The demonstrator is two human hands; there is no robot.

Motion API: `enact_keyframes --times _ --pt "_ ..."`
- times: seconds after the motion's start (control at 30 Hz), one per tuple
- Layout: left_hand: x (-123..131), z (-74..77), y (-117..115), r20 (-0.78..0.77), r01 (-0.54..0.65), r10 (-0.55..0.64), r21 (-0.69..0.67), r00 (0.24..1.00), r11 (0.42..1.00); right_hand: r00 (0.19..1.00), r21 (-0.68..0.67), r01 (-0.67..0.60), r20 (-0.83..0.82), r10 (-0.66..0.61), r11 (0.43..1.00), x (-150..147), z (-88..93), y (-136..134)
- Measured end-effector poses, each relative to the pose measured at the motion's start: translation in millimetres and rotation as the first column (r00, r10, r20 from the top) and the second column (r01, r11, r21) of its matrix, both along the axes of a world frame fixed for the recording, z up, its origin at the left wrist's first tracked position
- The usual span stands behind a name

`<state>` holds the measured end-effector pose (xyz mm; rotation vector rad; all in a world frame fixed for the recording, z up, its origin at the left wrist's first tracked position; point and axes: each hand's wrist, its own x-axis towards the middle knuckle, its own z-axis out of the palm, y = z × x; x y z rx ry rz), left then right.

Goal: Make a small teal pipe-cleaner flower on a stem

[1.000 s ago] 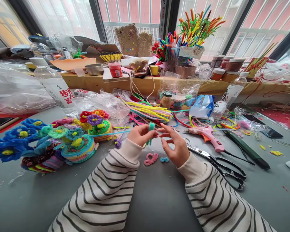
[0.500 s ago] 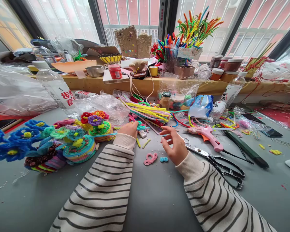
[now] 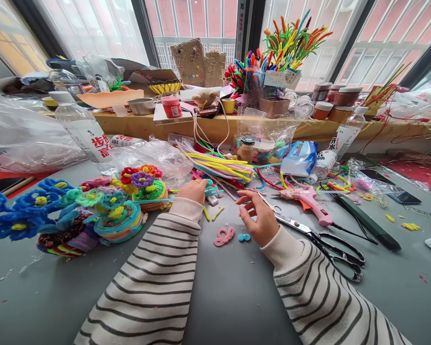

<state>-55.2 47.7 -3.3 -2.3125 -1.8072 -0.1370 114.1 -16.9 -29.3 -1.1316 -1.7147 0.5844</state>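
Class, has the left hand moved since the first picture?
Yes: the left hand has shifted leftward, farther from the pink looped piece.

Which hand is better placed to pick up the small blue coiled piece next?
Probably the right hand: it is loosely curled, seems free and is nearer the blue coiled piece. The left hand is farther off, by the teal loops.

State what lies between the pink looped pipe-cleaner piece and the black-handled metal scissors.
In the head view, a small blue coiled pipe-cleaner piece lies nearest the pink piece; then the right hand and striped sleeve come before the scissors.
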Motion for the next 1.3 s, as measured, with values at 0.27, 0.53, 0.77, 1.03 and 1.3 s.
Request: enact_keyframes --times 0.27,0.53,0.77,1.03,1.3 --pt "2.2 13.5 -14.9 0.730 0.085 -0.215 0.211 0.649 0.974 0.997 -0.023 0.051 -0.054 -0.052 0.998 1.8 3.2 2.0" --pt "15.2 18.2 -26.2 0.992 0.541 0.114 -0.123 0.051 0.832 0.964 -0.144 -0.006 -0.263 -0.032 0.990 3.2 8.1 3.1" --pt "22.2 4.9 -26.7 0.979 0.626 0.172 -0.201 0.108 0.754 0.883 -0.201 -0.086 -0.469 -0.019 0.976 3.9 5.0 5.1" --pt "16.6 12.1 -24.0 0.976 0.506 0.209 -0.212 0.063 0.836 0.812 -0.257 -0.247 -0.582 0.054 0.934 4.4 7.9 6.7" --pt "4.3 12.8 -21.2 0.971 0.473 0.182 -0.234 0.153 0.850 0.910 -0.056 -0.175 0.372 0.184 0.983 22.3 15.8 8.7"
